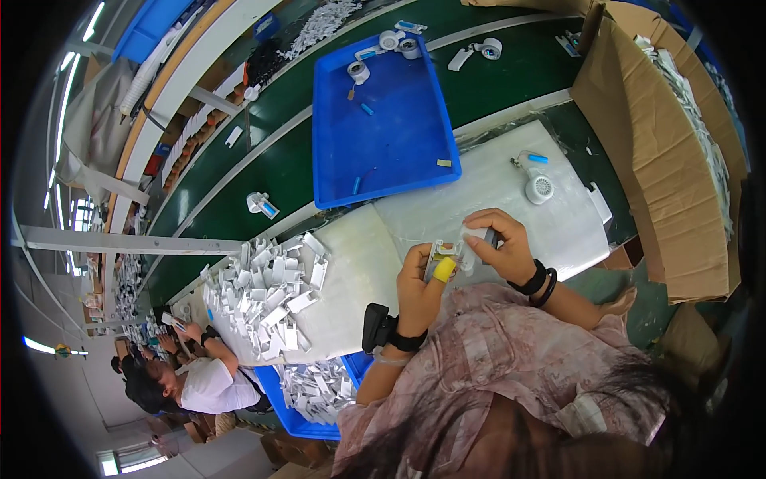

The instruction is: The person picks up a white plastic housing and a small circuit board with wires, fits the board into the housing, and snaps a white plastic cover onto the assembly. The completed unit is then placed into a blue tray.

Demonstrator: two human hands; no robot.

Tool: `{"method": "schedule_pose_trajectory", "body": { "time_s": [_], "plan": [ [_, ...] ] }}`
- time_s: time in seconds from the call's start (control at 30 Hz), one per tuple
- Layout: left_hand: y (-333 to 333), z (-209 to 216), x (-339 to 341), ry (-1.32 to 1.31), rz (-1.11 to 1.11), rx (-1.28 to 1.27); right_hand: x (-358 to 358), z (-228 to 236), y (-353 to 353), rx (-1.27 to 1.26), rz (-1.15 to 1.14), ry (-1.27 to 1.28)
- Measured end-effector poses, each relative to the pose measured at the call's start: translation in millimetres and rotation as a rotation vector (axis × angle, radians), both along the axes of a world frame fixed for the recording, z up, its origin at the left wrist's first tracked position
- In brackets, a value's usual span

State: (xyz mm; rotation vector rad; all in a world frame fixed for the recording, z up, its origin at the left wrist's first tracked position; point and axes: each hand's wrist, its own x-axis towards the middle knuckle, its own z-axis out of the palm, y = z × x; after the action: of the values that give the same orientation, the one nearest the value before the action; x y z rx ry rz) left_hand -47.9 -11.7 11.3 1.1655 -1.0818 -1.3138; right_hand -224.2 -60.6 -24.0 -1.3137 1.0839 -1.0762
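Note:
My left hand (416, 294) is closed around a white plastic handle shell (438, 250), its thumb wearing a yellow cover (444, 269). Against it, my right hand (511, 249) grips a round white fan head (477, 238). The two parts meet or nearly meet between my hands; fingers hide the join. Farther right on the pale work mat (447, 199) lies another white fan head (539, 189) with a grilled face, wired to a blue cylindrical cell (538, 159). Left of my hands is a heap of white plastic shells (275, 287).
Beyond the mat, a blue tray (391, 152) holds several fan heads and blue cells. It rests over a green conveyor (211, 209) carrying loose fan units. A tall cardboard box (630, 136) stands right. Below the heap sits a blue bin (281, 405) of shells. A co-worker (211, 385) works at left.

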Motion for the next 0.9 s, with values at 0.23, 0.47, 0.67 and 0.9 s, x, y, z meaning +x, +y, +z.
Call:
{"method": "schedule_pose_trajectory", "body": {
  "time_s": [0.23, 0.47, 0.67, 0.9],
  "plan": [
    [3.6, -7.4, 6.0, 0.001, -0.082, 0.100, -1.1, 8.1, -0.4, -0.482, -0.094, 0.173],
    [5.7, -8.7, 10.3, 0.048, -0.103, 0.150, 0.1, 9.5, -0.2, -0.534, -0.079, 0.182],
    [7.8, -11.0, 10.5, 0.053, -0.063, 0.164, 0.9, 10.7, -0.2, -0.534, -0.070, 0.192],
    [7.3, -7.4, 12.9, 0.009, -0.093, 0.154, 1.8, 9.8, 0.7, -0.537, -0.068, 0.200]
  ]
}}
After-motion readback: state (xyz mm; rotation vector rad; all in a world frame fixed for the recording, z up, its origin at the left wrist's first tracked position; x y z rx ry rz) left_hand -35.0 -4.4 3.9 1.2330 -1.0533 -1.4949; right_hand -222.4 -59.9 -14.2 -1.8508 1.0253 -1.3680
